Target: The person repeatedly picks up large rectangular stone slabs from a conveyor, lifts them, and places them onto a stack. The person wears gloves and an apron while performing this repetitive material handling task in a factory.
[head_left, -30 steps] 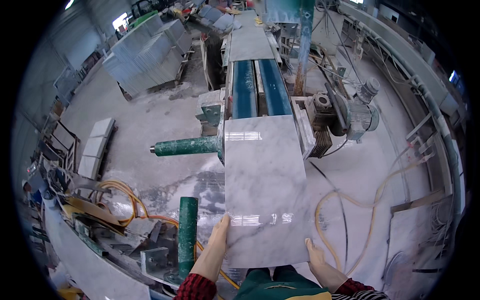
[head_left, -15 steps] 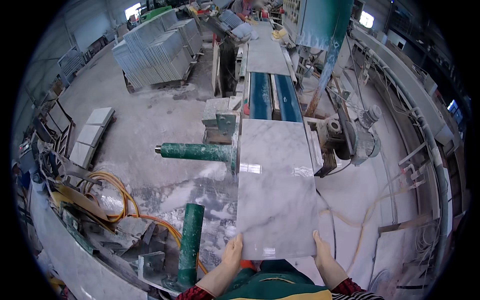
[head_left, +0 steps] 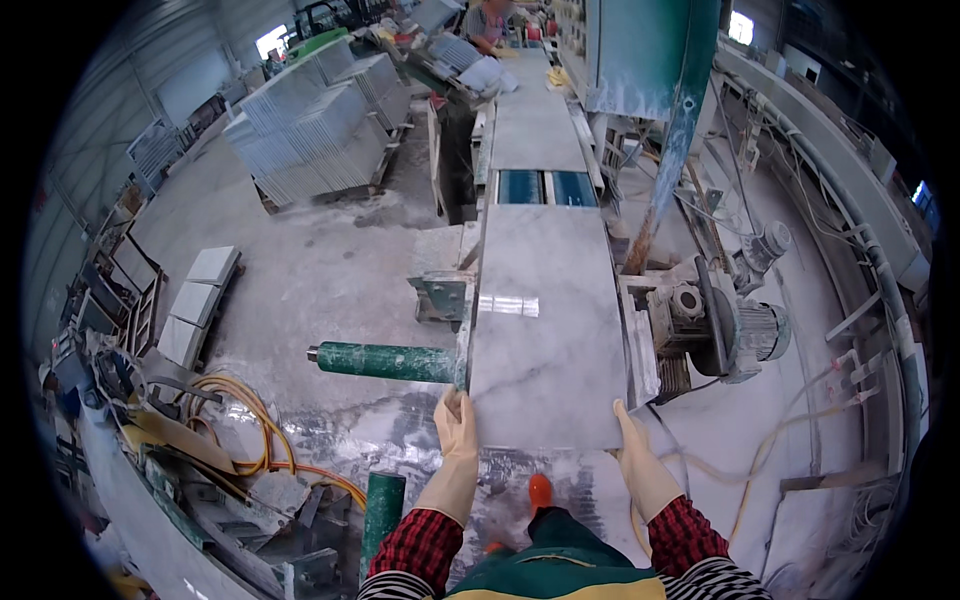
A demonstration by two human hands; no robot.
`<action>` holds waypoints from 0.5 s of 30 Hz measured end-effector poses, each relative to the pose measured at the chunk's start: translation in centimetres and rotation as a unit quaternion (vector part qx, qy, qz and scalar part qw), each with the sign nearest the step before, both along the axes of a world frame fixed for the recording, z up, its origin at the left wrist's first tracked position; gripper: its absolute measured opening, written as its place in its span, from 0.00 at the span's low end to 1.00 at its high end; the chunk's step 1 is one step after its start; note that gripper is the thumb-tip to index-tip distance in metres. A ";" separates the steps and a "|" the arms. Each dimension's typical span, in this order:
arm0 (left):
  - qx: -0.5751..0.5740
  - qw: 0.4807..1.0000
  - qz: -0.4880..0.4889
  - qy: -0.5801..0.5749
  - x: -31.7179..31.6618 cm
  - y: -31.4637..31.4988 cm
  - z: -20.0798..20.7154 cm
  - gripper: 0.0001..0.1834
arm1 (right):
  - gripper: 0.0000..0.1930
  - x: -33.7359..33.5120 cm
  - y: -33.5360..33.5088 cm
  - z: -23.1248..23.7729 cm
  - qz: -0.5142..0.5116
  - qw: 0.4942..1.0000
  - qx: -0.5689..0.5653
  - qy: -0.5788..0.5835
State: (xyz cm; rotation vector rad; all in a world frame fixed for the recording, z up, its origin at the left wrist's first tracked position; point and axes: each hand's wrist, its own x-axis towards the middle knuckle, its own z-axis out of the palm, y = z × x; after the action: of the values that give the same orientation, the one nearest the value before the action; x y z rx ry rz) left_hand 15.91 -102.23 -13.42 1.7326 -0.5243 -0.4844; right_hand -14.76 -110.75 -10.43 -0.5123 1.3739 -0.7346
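Note:
A polished white-grey marble slab [head_left: 545,330] lies lengthwise in front of me, its far part over the blue belts [head_left: 520,188] of a conveyor. Its near end juts out toward me above the floor. My left hand [head_left: 456,430], in a cream rubber glove, is closed at the slab's left edge by the near corner. At the opposite edge, my gloved right hand [head_left: 637,445] grips the near right corner, its thumb side up. The fingers beneath the slab are hidden. Farther up the line lies another pale slab [head_left: 540,125], with a strip of belt showing between the two.
A green roller [head_left: 385,362] sticks out left of the conveyor; a green post [head_left: 383,510] stands nearer. Right of it sits a motor [head_left: 755,340]. Stacked slabs [head_left: 320,140], a yellow hose [head_left: 265,430] and flat tiles [head_left: 195,300] lie leftward. A person [head_left: 485,25] stands at the far end.
The near slab has slid away from me along the conveyor, covering more of the blue belts. Both hands have moved forward with it, and my orange boot has come into view.

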 end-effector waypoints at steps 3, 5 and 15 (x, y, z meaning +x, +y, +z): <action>-0.017 0.960 -0.041 -0.278 -0.8 -0.6 1.9 0.30 | 0.31 -1.3 -1.9 -2.0 -0.005 0.997 -0.033 0.065; -0.056 0.905 -0.153 -0.393 -1.7 0.3 7.2 0.31 | 0.28 -2.1 -0.7 0.3 0.025 0.978 -0.090 0.187; 0.047 0.765 -0.374 -0.522 -4.1 -1.4 9.2 0.27 | 0.24 3.3 0.2 5.6 0.315 0.561 -0.610 0.464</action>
State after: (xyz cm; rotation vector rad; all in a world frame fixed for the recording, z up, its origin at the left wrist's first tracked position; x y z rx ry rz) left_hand 11.77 -103.60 -4.19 1.7186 -2.0736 -0.0085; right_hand -11.47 -110.57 -4.84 -2.6857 1.1734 -0.7142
